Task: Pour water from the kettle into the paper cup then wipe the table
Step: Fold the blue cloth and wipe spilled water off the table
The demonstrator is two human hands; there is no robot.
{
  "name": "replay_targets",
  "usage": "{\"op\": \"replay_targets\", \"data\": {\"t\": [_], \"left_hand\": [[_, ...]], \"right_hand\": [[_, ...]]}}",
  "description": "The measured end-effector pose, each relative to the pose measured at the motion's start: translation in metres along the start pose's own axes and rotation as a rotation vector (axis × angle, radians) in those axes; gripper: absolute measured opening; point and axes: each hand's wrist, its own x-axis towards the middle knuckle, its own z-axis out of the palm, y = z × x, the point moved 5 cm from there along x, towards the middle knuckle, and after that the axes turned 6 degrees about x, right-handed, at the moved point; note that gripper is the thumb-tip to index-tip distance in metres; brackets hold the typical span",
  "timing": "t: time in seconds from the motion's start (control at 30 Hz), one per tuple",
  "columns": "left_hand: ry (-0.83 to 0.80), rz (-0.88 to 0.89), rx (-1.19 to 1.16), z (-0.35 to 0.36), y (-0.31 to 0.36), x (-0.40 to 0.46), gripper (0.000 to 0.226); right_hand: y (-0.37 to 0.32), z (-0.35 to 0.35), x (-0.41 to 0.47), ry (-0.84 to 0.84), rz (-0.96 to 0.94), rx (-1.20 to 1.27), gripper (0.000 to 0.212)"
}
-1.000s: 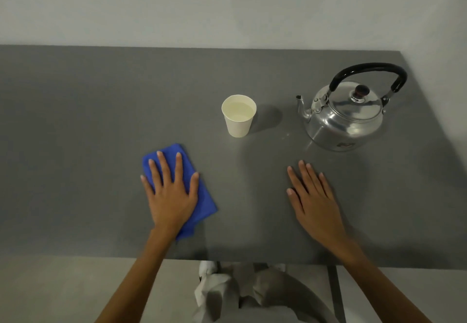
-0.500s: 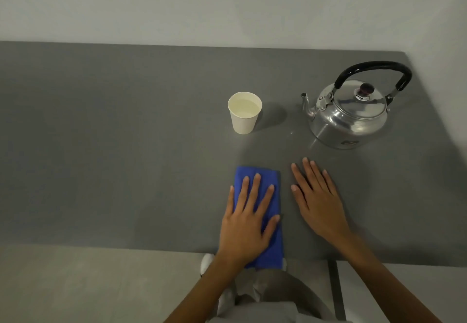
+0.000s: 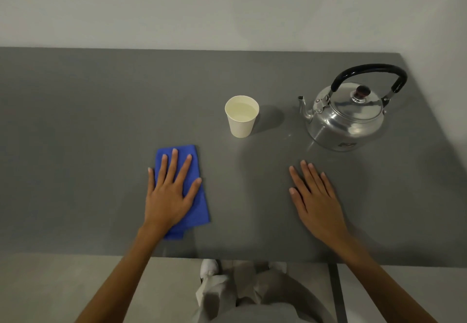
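- Left hand (image 3: pixel 169 194): laid palm down on the blue cloth (image 3: pixel 195 204), fingers spread and straight, pointing to the far side. The grip is not closed; the hand presses the cloth flat instead of pinching it, which suits a sliding wipe, since a wide palm spreads load over the folded fabric. The forearm enters from the near left, rising diagonally to the wrist.
- Blue cloth: a folded rectangle lying flat on the grey tabletop (image 3: pixel 75 133), left of centre, nearer than the cup and well apart from it. Its long side runs near to far, and its near end shows past the wrist.
- Paper cup (image 3: pixel 242 117): upright near the centre, filled with pale water close to the rim, so the pouring step is judged done. It stands between cloth and kettle, touching neither. A wipe passing close could tip it.
- Right hand (image 3: pixel 316 196): flat on the bare tabletop, palm down, fingers together and angled to the far left. The grip is empty and unclenched; it probably steadies the body while the other hand works.
- Kettle (image 3: pixel 346 118): a metal kettle set down at the far right, lid on, black handle upright, spout toward the cup. Small glints on the tabletop near its base may be droplets; this cannot be confirmed.
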Motion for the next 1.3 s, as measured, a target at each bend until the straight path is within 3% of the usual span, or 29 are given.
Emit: {"op": "replay_targets", "data": {"t": [0.13,0.3,0.53,0.7,0.83,1.1,1.3], "left_hand": [[0.031,-0.132,-0.014,0.004,0.019,0.049,0.067],[0.012,-0.174,0.030,0.014,0.065,0.062,0.069],[-0.018,0.118,0.021,0.029,0.123,0.011,0.068],[-0.033,0.272,0.038,0.029,0.097,-0.034,0.066],[-0.047,0.279,0.046,0.024,0.048,-0.062,0.067],[-0.015,0.076,0.006,-0.002,-0.040,-0.002,0.069],[0.007,-0.009,0.017,-0.002,-0.011,0.049,0.076]], "right_hand": [[0.001,0.001,0.000,0.000,0.004,-0.006,0.056],[0.001,0.003,0.000,-0.002,0.009,-0.012,0.057],[0.000,0.001,0.000,0.002,-0.003,0.003,0.058],[0.001,0.000,0.000,0.010,-0.005,0.017,0.060],[0.000,0.000,0.000,0.013,-0.001,0.009,0.058],[0.000,0.001,0.000,-0.005,0.014,-0.005,0.057],[0.000,0.002,0.000,-0.025,0.016,-0.013,0.057]]}}
